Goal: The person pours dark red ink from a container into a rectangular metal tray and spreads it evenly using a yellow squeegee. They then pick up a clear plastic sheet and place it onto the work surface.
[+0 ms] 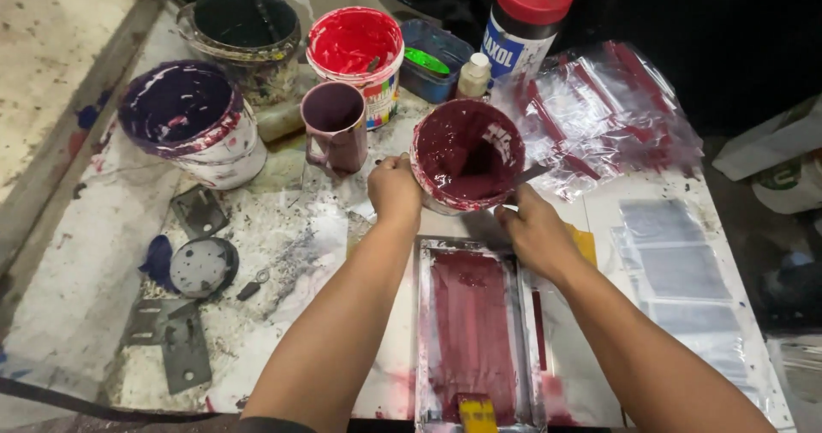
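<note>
1. So, left hand (394, 189) clenched on the rim of the maroon tub (467, 155), at the tub's 9 o'clock side; it steadies the tub.
2. Right hand (535, 232) at the tub's 5 o'clock, fist closed on a thin dark handle (533, 174) that runs up into the tub; looks like a spatula, blade hidden in the ink.
3. Tub sits on the table (68, 313), just beyond the far end of the screen frame (475, 330), touching or nearly so; cannot tell which.
4. Frame holds a maroon ink film; yellow squeegee (478, 414) at its 6 o'clock end.
5. At the tub's 9 to 12 o'clock: mug (334, 125), red tub (355, 52), purple tub (188, 120), dark bucket (244, 30), small bottle (473, 75), red-capped can (524, 22).
6. Plastic bags (612, 107) at 2 o'clock, clear sheets (676, 270) at 4 o'clock.
7. Risk, my judgement: ink dripping off the spatula onto the bags or sheets, since they lie close to the right hand.
8. Risk: tub tipping toward the frame if the left grip slips on the ink-smeared rim.
9. Risk: an elbow knocking the mug, which stands just beside the left hand.
</note>
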